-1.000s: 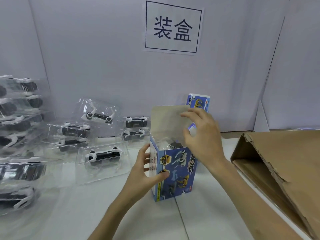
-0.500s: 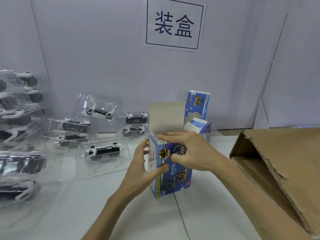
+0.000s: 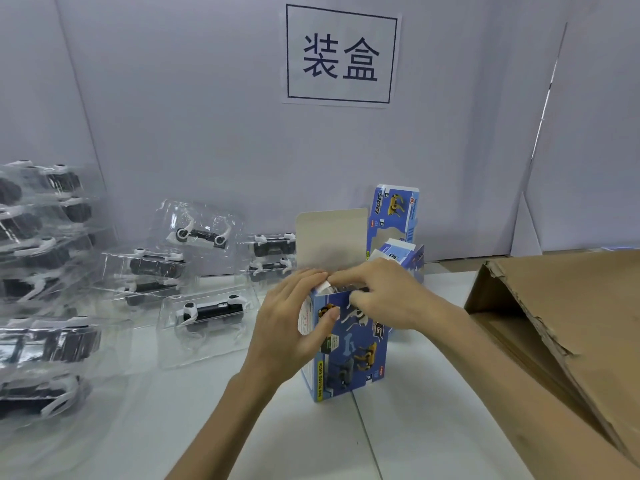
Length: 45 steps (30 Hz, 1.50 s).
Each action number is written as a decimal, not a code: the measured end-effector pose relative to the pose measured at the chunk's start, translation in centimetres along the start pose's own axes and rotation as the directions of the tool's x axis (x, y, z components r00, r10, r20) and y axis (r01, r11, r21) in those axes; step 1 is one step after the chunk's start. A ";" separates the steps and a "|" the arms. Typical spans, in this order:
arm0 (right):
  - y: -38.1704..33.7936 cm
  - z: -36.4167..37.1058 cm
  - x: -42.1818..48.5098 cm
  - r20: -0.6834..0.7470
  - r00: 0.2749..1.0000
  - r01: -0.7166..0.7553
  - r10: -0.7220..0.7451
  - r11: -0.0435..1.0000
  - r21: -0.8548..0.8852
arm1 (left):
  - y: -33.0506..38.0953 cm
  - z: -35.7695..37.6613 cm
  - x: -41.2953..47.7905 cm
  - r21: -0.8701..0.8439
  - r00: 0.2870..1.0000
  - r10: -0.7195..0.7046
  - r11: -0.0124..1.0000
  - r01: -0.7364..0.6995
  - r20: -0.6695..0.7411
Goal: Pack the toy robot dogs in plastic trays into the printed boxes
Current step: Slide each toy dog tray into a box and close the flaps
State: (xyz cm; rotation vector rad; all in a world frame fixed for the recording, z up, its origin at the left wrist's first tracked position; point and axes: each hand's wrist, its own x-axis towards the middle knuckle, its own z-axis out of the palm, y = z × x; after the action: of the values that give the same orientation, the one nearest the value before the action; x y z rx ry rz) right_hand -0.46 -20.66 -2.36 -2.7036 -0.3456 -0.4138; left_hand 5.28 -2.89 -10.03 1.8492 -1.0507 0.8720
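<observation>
- Left hand (image 3: 294, 327) grips printed box (image 3: 349, 358) by its left side, thumb on front.
- Right hand (image 3: 384, 299): fingers curled over the box's open top rim (lid flap (image 3: 330, 237) upright).
- Box stands upright, middle of counter (image 3: 415, 427); trayed toy dogs (image 3: 207, 317) toward its left edge.

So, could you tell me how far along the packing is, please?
Done: a dark toy seems seated inside the printed box. In hand: the left hand grips the box, the right hand curls over its top edge; the lid flap stands open. Left: closing it, then the many filled trays.
</observation>
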 end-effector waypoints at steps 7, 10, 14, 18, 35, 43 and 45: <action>-0.1 0.2 0.8 -0.269 0.963 -0.024 0.023 1.000 0.001 | 0.1 -0.1 0.6 0.043 0.998 0.052 0.998 -0.053 0.019; 0.1 1.0 -0.6 -0.462 0.885 -0.033 -0.062 0.980 -0.195 | -0.2 0.0 0.8 0.060 0.998 0.066 0.996 -0.066 -0.004; 0.7 2.0 -2.1 -0.447 0.894 -0.082 0.023 0.990 -0.113 | -0.1 0.6 0.9 0.053 0.995 0.064 0.997 -0.060 -0.073; 1.0 3.1 -3.1 -0.411 0.911 -0.089 0.006 0.979 -0.183 | 0.1 1.3 1.0 0.030 0.987 0.033 0.999 -0.029 -0.155; 1.0 3.7 -0.1 -0.370 0.590 -0.112 0.718 0.527 0.843 | 0.0 2.0 0.7 -0.087 0.977 -0.031 0.996 0.013 -0.211; 0.3 4.4 0.8 -0.436 0.496 -0.009 0.751 0.507 0.862 | 0.1 2.2 0.7 -0.125 0.972 -0.056 0.992 0.027 -0.230; 0.2 4.4 1.0 -0.428 0.435 0.011 0.792 0.470 0.882 | 0.2 2.2 0.7 -0.131 0.973 -0.060 0.991 0.031 -0.224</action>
State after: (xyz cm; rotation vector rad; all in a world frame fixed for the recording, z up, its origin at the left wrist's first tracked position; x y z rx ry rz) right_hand 1.56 -18.90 -5.98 -1.3128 0.4374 -1.0022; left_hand 5.77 -5.08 -10.33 1.6188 -0.8954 0.9435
